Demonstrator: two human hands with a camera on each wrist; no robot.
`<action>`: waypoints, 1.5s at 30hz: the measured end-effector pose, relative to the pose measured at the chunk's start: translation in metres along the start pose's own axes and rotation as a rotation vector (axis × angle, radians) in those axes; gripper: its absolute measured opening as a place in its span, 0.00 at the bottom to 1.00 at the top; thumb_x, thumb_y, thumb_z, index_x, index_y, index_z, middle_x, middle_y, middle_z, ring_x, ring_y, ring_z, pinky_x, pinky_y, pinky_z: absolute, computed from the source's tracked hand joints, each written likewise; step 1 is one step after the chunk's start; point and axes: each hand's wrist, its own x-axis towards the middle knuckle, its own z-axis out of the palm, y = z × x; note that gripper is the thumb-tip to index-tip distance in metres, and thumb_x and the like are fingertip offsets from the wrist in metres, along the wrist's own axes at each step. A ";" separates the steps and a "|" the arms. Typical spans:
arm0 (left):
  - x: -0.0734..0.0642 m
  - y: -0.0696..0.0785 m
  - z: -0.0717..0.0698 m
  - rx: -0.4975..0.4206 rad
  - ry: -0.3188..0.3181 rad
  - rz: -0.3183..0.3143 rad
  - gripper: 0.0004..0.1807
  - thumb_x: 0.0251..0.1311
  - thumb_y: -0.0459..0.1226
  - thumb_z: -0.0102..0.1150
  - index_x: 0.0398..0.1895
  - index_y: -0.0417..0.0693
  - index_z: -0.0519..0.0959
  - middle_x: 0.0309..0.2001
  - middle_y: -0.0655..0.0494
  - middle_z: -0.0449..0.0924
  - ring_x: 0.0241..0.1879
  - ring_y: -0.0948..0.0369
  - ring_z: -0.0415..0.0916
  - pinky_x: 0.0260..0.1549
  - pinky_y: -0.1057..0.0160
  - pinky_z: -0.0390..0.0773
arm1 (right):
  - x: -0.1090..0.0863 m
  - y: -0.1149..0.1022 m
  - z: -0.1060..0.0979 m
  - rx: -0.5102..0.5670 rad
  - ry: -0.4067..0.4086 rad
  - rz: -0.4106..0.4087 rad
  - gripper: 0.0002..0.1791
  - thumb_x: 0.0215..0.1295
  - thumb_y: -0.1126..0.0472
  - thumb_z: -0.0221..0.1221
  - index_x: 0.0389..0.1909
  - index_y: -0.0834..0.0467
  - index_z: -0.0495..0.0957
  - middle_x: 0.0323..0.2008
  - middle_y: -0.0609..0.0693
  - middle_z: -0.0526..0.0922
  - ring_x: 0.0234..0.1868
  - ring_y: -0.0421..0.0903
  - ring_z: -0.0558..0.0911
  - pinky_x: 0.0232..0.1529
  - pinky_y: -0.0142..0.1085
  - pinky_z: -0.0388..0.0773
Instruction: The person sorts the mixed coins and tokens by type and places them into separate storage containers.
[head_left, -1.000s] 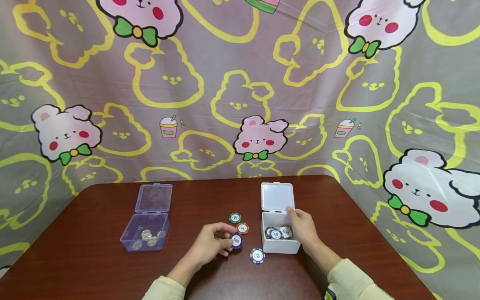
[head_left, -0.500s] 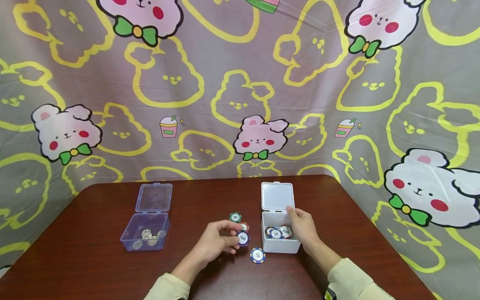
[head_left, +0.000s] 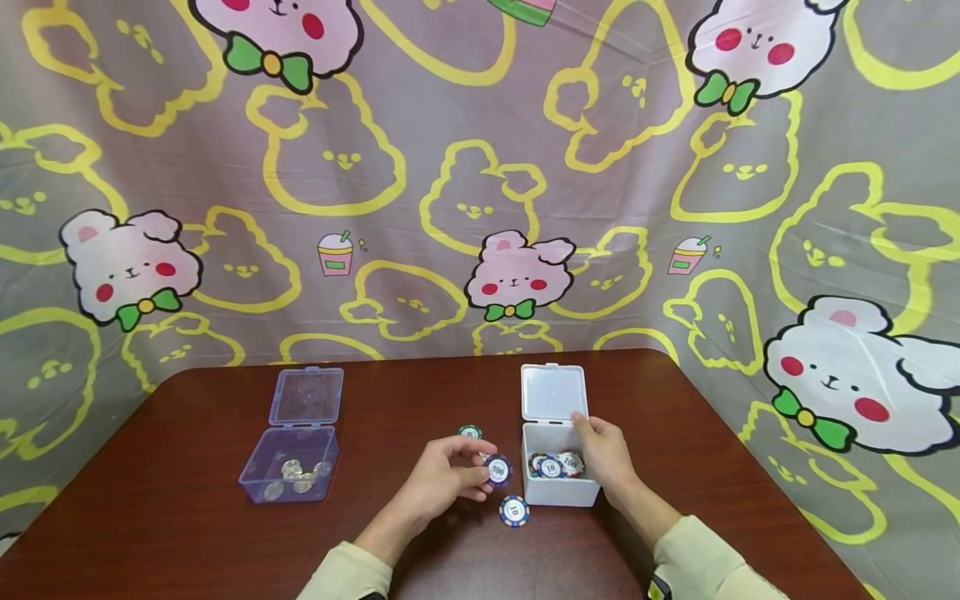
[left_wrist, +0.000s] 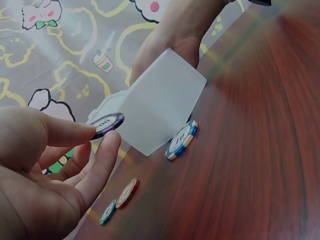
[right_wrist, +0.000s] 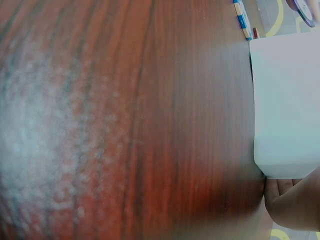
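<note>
My left hand [head_left: 442,482] pinches a purple-rimmed poker chip [head_left: 497,471] marked 500 between thumb and finger, held above the table just left of the white box [head_left: 562,493]. That box stands with its lid up, several poker chips [head_left: 551,467] lying inside. At its right side my right hand [head_left: 609,454] holds the wall, a fingertip up by the lid's hinge. A blue-and-white chip [head_left: 514,511] marked 10 lies flat before the box. Partly behind my left hand lies a green chip [head_left: 470,432]; the red chip [left_wrist: 127,193] beside it shows in the left wrist view.
On the left of the brown table [head_left: 187,467] stands a clear purple plastic box [head_left: 258,479], its lid [head_left: 307,397] raised, with several silver coins [head_left: 292,469] in it. A patterned cloth [head_left: 420,167] hangs behind the table and along its sides.
My left hand has carried the 500 chip rightward and slightly upward, closer to the white box, and now covers most of the red chip in the head view. My right hand has stayed put.
</note>
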 end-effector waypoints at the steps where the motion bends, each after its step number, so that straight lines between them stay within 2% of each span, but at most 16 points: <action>1: 0.001 0.000 0.001 -0.004 0.000 0.002 0.17 0.60 0.19 0.59 0.53 0.23 0.76 0.34 0.50 0.72 0.28 0.57 0.82 0.30 0.60 0.85 | 0.000 0.000 0.000 0.000 0.001 -0.001 0.26 0.79 0.53 0.48 0.50 0.74 0.79 0.44 0.64 0.84 0.49 0.56 0.77 0.54 0.48 0.71; 10: 0.003 -0.001 0.010 -0.054 0.008 0.017 0.18 0.60 0.19 0.58 0.54 0.22 0.75 0.34 0.50 0.72 0.28 0.57 0.82 0.31 0.57 0.86 | 0.001 0.002 0.001 -0.012 0.012 -0.010 0.24 0.79 0.53 0.49 0.47 0.73 0.81 0.38 0.59 0.84 0.44 0.53 0.77 0.47 0.41 0.70; 20: 0.011 0.001 0.022 -0.129 0.020 0.011 0.19 0.60 0.19 0.56 0.56 0.21 0.73 0.34 0.49 0.72 0.28 0.58 0.83 0.32 0.59 0.86 | 0.001 0.002 0.000 -0.007 0.005 0.004 0.24 0.78 0.53 0.49 0.47 0.73 0.81 0.40 0.60 0.84 0.46 0.54 0.76 0.49 0.43 0.69; 29: 0.016 0.001 0.033 -0.167 0.032 0.007 0.19 0.61 0.21 0.58 0.56 0.23 0.75 0.34 0.49 0.74 0.28 0.58 0.84 0.30 0.59 0.86 | 0.000 0.001 0.000 -0.011 0.004 -0.014 0.24 0.78 0.53 0.48 0.45 0.72 0.81 0.36 0.57 0.84 0.42 0.50 0.76 0.44 0.40 0.70; 37: 0.022 0.004 0.041 -0.218 0.023 0.013 0.18 0.61 0.19 0.57 0.55 0.21 0.75 0.35 0.47 0.77 0.30 0.56 0.85 0.33 0.57 0.86 | -0.001 0.000 0.000 -0.002 0.014 -0.017 0.24 0.78 0.53 0.49 0.44 0.72 0.82 0.35 0.57 0.85 0.39 0.49 0.77 0.41 0.38 0.71; 42: 0.022 0.006 0.043 -0.215 0.032 0.006 0.18 0.62 0.19 0.56 0.56 0.21 0.73 0.38 0.42 0.79 0.33 0.54 0.85 0.33 0.56 0.86 | 0.000 0.001 0.000 0.011 0.010 -0.017 0.24 0.78 0.53 0.49 0.44 0.72 0.81 0.33 0.55 0.83 0.38 0.48 0.76 0.40 0.38 0.70; 45: 0.021 0.004 0.041 -0.185 0.047 -0.001 0.18 0.61 0.20 0.57 0.55 0.22 0.74 0.38 0.44 0.78 0.32 0.54 0.85 0.31 0.56 0.86 | 0.001 0.002 0.000 0.015 0.008 -0.007 0.24 0.79 0.52 0.49 0.44 0.72 0.81 0.34 0.55 0.83 0.39 0.49 0.76 0.43 0.39 0.70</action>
